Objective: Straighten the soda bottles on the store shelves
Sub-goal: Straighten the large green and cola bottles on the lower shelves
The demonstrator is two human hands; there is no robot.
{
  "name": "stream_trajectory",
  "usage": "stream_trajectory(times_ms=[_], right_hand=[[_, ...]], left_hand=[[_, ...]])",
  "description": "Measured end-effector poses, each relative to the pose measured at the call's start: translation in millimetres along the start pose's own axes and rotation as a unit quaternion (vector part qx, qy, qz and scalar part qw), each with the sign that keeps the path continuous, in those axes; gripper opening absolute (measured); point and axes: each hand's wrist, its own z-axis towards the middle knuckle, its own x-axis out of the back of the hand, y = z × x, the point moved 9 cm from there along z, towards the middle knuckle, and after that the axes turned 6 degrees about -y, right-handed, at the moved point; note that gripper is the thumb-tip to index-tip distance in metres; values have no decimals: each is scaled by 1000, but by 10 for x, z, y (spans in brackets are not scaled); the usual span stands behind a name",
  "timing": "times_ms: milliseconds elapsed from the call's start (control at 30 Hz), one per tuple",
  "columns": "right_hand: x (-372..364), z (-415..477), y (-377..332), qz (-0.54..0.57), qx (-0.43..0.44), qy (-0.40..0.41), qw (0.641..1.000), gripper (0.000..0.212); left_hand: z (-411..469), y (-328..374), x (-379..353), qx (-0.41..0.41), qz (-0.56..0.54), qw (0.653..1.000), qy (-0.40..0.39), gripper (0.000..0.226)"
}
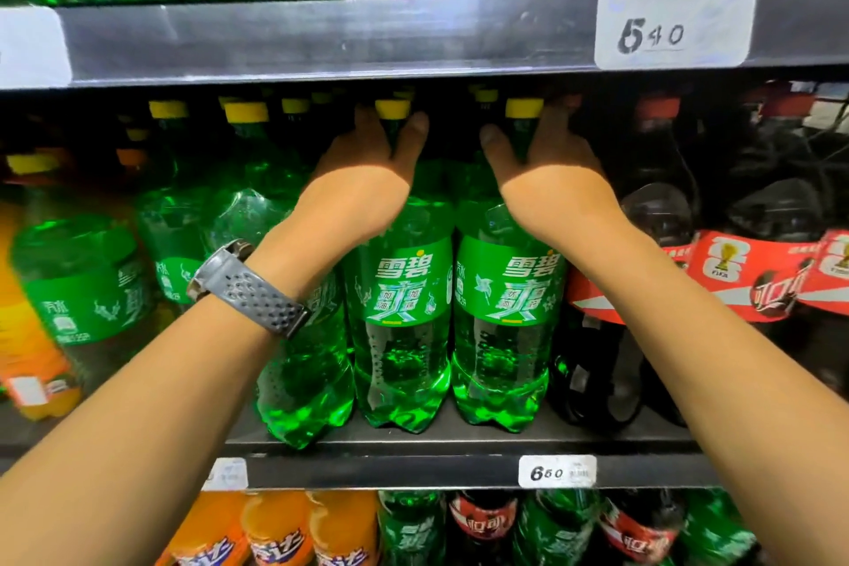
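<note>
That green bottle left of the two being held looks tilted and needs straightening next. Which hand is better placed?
Left. The left hand grips the neck right beside the tilted bottle; the right hand would have to cross over.

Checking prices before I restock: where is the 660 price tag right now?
The 660 price tag sits on the front edge of the middle shelf, right of centre, below the green soda bottle held by the right hand.

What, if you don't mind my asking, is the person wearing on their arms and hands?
Both forearms are bare, with no sleeves in view, and neither hand is gloved. The left wrist carries a watch on a grey band with rows of small holes and a metal buckle. The right arm wears nothing.
</note>
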Motion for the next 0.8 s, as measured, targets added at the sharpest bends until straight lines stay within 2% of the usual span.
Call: stream_trajectory(times_ms=[67, 167, 267, 367, 400, 467, 533, 600, 667, 800], right_hand=[[36, -13, -24, 7, 16, 20, 1000, 75], [169, -106, -126, 19, 72, 98, 992, 63], [240, -204, -190, 24, 109, 143, 984, 55], [264, -237, -227, 33, 118, 140, 983, 50], [289, -282, -251, 19, 121, 149, 981, 48], [334, -464, -367, -16, 148, 195, 970, 35], [283, -723, -588, -22, 213, 220, 952, 25], [107, -911, -859, 3, 304, 185, 934, 26], [-86, -986, -1100, 38, 360, 121, 924, 31], [-339, -868, -1360, 67, 347, 17, 935, 41]], left_hand=[[-5, 41, 8, -5, 20, 1000, -11, 75], [-94, 116, 137, -28, 33, 999, 26, 66], [-411, 127, 425, -99, 18, 988, 119, 48], [-1039, -95, 674, -198, 10, 954, 226, 35], [-1252, -278, 671, -193, 6, 950, 247, 38], [-1585, -773, 517, -118, 3, 962, 248, 51], [-1768, -1266, 185, -10, -25, 983, 180, 72], [-1860, -1600, -167, 77, -73, 989, 102, 92], [-1879, -1772, -334, 115, -100, 985, 78, 100], [-1830, -1887, -384, 121, -114, 985, 36, 99]])
